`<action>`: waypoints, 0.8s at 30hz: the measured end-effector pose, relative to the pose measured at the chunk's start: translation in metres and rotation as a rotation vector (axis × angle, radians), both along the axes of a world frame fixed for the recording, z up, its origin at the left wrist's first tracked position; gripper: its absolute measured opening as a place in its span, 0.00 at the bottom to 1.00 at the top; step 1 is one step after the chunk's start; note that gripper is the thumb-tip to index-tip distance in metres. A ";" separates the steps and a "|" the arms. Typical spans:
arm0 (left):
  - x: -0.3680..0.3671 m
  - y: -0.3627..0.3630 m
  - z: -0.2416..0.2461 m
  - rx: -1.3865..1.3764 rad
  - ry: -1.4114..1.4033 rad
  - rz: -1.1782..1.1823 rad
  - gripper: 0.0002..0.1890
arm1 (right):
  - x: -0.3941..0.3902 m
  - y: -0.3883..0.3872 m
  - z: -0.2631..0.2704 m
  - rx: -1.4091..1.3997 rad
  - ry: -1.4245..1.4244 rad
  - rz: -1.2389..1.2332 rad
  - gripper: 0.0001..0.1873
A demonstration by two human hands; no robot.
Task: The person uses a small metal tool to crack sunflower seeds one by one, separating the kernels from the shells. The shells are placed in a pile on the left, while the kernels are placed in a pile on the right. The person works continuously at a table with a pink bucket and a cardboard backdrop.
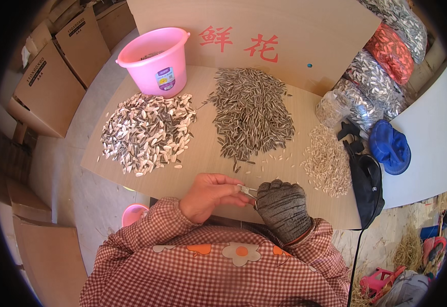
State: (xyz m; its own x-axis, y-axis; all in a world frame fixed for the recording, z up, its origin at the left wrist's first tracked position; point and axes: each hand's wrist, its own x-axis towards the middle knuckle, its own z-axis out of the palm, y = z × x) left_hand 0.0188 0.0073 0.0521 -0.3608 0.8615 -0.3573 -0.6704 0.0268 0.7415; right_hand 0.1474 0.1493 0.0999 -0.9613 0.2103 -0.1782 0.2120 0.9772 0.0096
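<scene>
My bare left hand [214, 192] has its thumb and forefinger at the head of a small metal pliers-like tool [249, 190]. Whatever sits between those fingertips is too small and hidden to tell. Around the handles of the tool is my right hand [283, 207], in a dark grey striped knit glove. Beyond my hands lies a heap of striped sunflower seeds [252, 115]. Split sunflower seed shells [146, 132], many with pale insides showing, are piled to the left. To the right is a pile of pale hulled kernels [328, 163].
A pink bucket [152, 65] stands behind the shells. Past the seeds rises a cardboard panel [227, 15]. A clear plastic container [331, 107], black bag [367, 180], blue cloth item [389, 147] and filled plastic bags [377, 84] line the right. Cardboard boxes [49, 90] stand at left.
</scene>
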 end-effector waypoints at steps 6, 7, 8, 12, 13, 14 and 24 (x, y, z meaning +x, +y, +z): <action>-0.001 -0.002 0.001 0.003 0.018 0.045 0.11 | 0.007 0.015 -0.008 0.023 0.237 0.094 0.20; -0.002 -0.002 0.001 0.003 0.039 0.056 0.11 | 0.009 0.020 -0.011 0.003 0.308 0.111 0.20; -0.002 -0.002 0.001 0.013 0.092 0.044 0.11 | 0.010 0.025 -0.014 -0.105 0.374 0.129 0.20; 0.002 0.001 0.001 0.028 0.297 -0.031 0.12 | 0.013 0.028 -0.033 -0.713 0.528 -0.033 0.15; 0.004 0.003 0.001 0.024 0.346 -0.054 0.12 | 0.013 0.025 -0.039 -0.910 0.516 -0.135 0.14; 0.005 0.004 0.001 0.019 0.355 -0.070 0.13 | 0.011 0.024 -0.044 -0.875 0.577 -0.068 0.12; 0.006 0.021 -0.005 0.027 0.525 -0.139 0.12 | 0.005 0.032 -0.055 -0.637 0.641 0.077 0.06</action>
State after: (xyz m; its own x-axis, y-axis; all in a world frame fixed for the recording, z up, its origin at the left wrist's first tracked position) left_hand 0.0247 0.0288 0.0474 -0.3665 0.9203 -0.1369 -0.2013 0.0652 0.9774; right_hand 0.1523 0.1817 0.0452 -0.9235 0.1864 0.3353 -0.0753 0.7688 -0.6350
